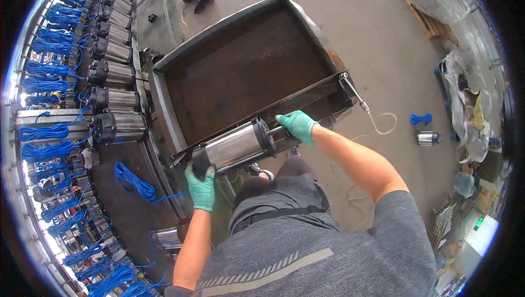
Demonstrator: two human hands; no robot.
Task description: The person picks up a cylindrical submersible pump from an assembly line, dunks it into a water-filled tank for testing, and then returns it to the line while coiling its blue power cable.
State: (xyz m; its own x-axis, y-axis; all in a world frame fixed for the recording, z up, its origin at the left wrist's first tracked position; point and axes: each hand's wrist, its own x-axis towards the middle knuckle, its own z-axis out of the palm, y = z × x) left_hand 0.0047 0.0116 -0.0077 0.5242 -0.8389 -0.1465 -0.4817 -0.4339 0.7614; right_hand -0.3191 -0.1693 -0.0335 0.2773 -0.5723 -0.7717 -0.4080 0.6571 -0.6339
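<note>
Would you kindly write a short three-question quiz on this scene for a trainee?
1. True or false: the person's left hand wears a green glove.

2. Where is the right hand on the silver cylindrical unit?
A) At its black end cap on the left
B) At the thin shaft on its right end
C) On the middle of its silver body

3. What colour is the coiled cord lying on the dark surface to the left of the left hand?

Key: 1. True; 2. B; 3. Blue
</note>
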